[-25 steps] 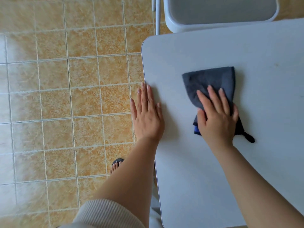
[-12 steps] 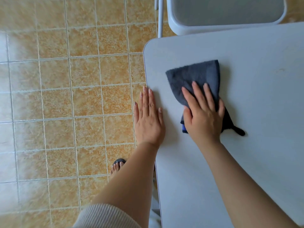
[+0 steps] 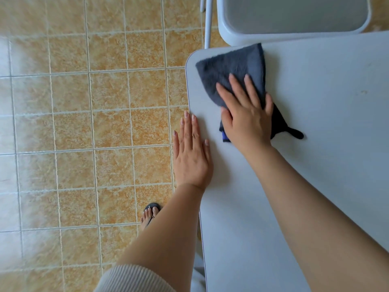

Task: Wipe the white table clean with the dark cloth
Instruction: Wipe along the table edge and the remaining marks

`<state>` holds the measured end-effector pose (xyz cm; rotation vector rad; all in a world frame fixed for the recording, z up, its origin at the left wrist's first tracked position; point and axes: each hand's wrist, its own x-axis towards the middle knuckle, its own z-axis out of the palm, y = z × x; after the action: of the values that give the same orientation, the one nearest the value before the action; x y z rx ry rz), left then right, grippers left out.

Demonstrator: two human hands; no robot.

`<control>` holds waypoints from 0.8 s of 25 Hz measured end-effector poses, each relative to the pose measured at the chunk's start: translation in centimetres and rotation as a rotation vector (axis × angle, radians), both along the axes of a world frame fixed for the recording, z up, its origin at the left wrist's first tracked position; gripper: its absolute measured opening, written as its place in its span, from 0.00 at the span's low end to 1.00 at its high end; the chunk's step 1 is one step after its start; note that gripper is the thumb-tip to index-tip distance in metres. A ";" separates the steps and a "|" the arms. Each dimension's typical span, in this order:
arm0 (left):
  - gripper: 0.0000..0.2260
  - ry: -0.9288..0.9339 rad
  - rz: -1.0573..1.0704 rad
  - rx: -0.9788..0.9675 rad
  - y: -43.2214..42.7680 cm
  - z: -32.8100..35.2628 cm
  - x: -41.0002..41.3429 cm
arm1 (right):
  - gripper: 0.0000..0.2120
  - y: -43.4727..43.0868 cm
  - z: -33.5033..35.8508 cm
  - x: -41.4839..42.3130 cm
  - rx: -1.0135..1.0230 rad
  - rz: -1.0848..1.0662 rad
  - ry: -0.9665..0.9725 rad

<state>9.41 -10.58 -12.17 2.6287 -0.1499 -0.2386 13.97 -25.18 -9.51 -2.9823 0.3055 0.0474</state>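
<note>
The dark grey cloth (image 3: 233, 68) lies flat near the far left corner of the white table (image 3: 328, 106). Its top edge reaches the table's far edge. My right hand (image 3: 248, 116) presses down on the cloth's near half, fingers spread, and part of the cloth bunches under the palm with a dark tail and a blue strip sticking out. My left hand (image 3: 192, 152) rests flat on the table's left edge, fingers together, holding nothing.
A white chair seat (image 3: 294, 15) stands just beyond the table's far edge, with a white metal leg (image 3: 207, 22) beside it. Tan floor tiles (image 3: 84, 123) fill the left side. My foot in a sandal (image 3: 150, 213) is below the left forearm.
My right hand has slid the cloth away from me and to the left, from mid-table toward the far left corner. My left hand has stayed on the table's edge.
</note>
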 end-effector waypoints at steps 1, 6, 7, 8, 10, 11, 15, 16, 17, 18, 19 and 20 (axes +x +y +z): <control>0.25 0.001 -0.002 0.002 0.0 0.0 0.0 | 0.24 -0.3 0.0 -1.5 -0.021 0.056 -0.026; 0.25 0.000 0.001 -0.012 -0.1 0.0 0.0 | 0.23 -4.0 0.0 -4.8 -0.065 -0.140 -0.069; 0.25 0.002 0.001 -0.013 -0.1 0.0 0.0 | 0.23 -4.2 0.1 -3.5 -0.044 -0.228 -0.044; 0.25 0.003 0.000 -0.013 -0.1 0.0 0.0 | 0.24 -4.2 0.2 -1.8 -0.014 -0.301 -0.024; 0.25 0.006 -0.001 -0.007 -0.1 0.0 0.0 | 0.24 -3.2 0.3 1.7 0.042 -0.353 -0.015; 0.25 0.011 -0.002 -0.007 0.0 0.0 0.0 | 0.25 -2.5 0.3 3.0 0.062 -0.328 -0.011; 0.26 0.048 -0.007 -0.008 0.1 0.4 0.0 | 0.25 1.0 0.1 3.3 0.069 -0.063 0.024; 0.26 0.065 -0.017 -0.015 0.2 0.5 0.1 | 0.24 1.7 0.0 2.5 0.057 -0.020 0.023; 0.26 0.080 -0.030 -0.024 0.3 0.6 0.1 | 0.24 2.3 -0.1 1.3 0.048 0.003 0.013; 0.26 0.089 -0.045 -0.031 0.6 0.7 0.1 | 0.24 2.8 -0.1 0.1 0.042 0.008 -0.003; 0.27 0.091 -0.056 -0.039 0.9 0.9 0.1 | 0.24 3.0 -0.2 -1.2 0.038 0.006 -0.019; 0.27 0.088 -0.063 -0.046 1.3 1.1 0.1 | 0.24 3.2 -0.2 -2.5 0.030 -0.001 -0.032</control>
<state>9.53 -9.24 -11.11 2.5650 -0.2057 -0.3669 11.43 -21.98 -9.75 -2.9495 0.2997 0.0035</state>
